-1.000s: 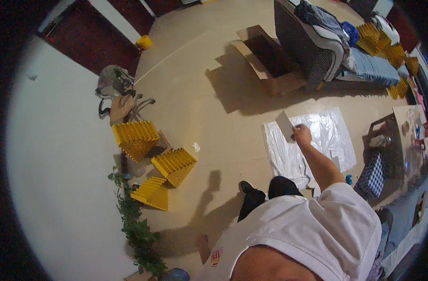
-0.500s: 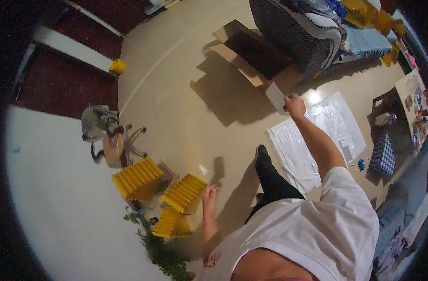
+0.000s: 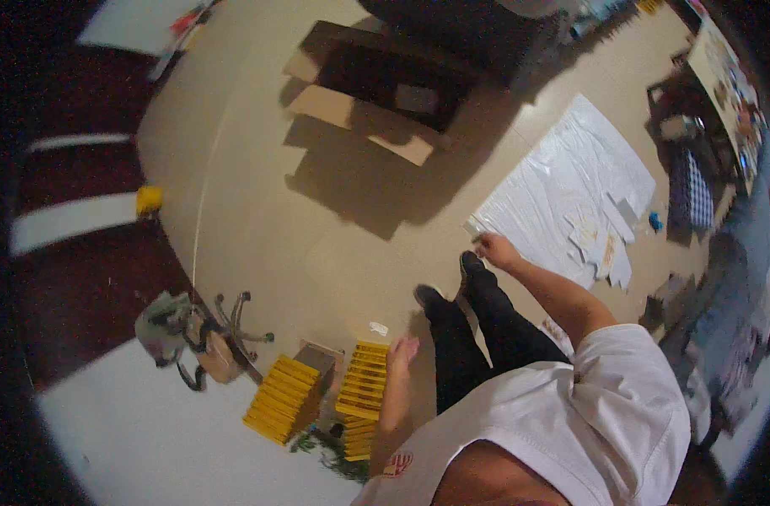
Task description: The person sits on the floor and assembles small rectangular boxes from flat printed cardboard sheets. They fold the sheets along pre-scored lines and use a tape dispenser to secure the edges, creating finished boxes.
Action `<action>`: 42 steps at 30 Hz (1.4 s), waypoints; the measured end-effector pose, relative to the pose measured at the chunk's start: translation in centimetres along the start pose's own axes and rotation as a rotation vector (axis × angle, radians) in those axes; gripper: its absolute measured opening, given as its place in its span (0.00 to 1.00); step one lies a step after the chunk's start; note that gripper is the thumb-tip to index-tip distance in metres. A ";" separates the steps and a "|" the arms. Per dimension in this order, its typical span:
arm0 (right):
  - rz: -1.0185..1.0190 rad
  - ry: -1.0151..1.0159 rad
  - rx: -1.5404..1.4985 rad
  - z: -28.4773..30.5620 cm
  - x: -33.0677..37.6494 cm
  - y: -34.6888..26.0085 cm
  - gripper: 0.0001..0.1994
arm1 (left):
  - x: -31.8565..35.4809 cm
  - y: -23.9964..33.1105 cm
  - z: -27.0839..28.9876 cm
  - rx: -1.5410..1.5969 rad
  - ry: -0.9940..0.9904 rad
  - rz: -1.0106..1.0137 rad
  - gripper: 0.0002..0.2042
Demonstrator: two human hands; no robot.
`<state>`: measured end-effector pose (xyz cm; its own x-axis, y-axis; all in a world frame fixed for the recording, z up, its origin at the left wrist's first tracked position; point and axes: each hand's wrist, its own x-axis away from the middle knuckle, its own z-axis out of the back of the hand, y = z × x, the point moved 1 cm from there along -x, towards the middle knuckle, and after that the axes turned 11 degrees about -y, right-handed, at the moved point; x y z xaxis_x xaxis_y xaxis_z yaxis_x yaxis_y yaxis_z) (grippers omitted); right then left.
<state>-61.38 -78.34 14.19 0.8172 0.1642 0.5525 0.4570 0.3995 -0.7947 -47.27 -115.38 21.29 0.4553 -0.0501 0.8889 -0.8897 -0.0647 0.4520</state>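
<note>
I stand on a beige floor, with my dark trouser legs and shoes [image 3: 469, 263] below me. My right hand [image 3: 496, 250] reaches forward and pinches a small pale card piece [image 3: 472, 227] over the near corner of a white plastic sheet [image 3: 562, 181]. Several pale cut pieces [image 3: 606, 244] lie on that sheet. My left hand [image 3: 402, 349] hangs at my side with loose fingers, holding nothing. It is just above a stack of yellow ribbed panels [image 3: 364, 384].
An open cardboard box [image 3: 376, 88] stands ahead in shadow. A second yellow panel stack [image 3: 282, 398], a swivel chair [image 3: 208, 337] and a green plant [image 3: 326, 440] are at lower left. A small white scrap [image 3: 378, 328] lies nearby. Cluttered furniture and a checked cloth [image 3: 695, 190] fill the right.
My right hand has come down from near the cardboard box to the sheet's near corner, with the card still in it. My left hand has moved up beside the yellow stacks.
</note>
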 end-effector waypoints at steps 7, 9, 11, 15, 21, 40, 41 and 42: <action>-0.488 -0.036 -0.099 -4.1 16.6 10.7 0.12 | -15.9 17.4 -8.0 -0.247 -0.226 -0.052 0.16; -0.598 0.148 -0.288 -5.7 20.5 11.8 0.11 | -22.3 20.4 -9.4 -0.316 -0.364 -0.143 0.13; -0.653 0.315 -0.403 -7.3 23.0 11.3 0.10 | -29.0 22.8 -9.3 -0.297 -0.432 -0.145 0.09; -0.807 0.547 -0.598 -15.5 27.6 9.8 0.09 | -36.3 27.2 -14.4 -0.242 -0.442 -0.091 0.13; -0.823 0.427 -0.758 -33.6 29.9 7.6 0.08 | -48.1 28.5 -15.8 0.046 -0.259 0.079 0.18; -0.870 0.817 -0.775 -41.1 39.6 6.2 0.10 | -25.6 27.8 -15.3 -0.276 -0.349 -0.219 0.13; -0.852 0.835 -0.859 -42.4 40.6 7.6 0.10 | -23.0 26.2 -14.8 -0.233 -0.363 -0.191 0.13; -0.827 0.851 -0.945 -42.8 41.8 8.9 0.10 | -20.0 25.0 -15.2 -0.192 -0.377 -0.169 0.13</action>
<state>-8.12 -106.49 19.52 0.0279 -0.4958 0.8680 0.6553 -0.6467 -0.3905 -79.16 -100.88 15.92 0.5437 -0.4162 0.7288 -0.7762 0.0809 0.6253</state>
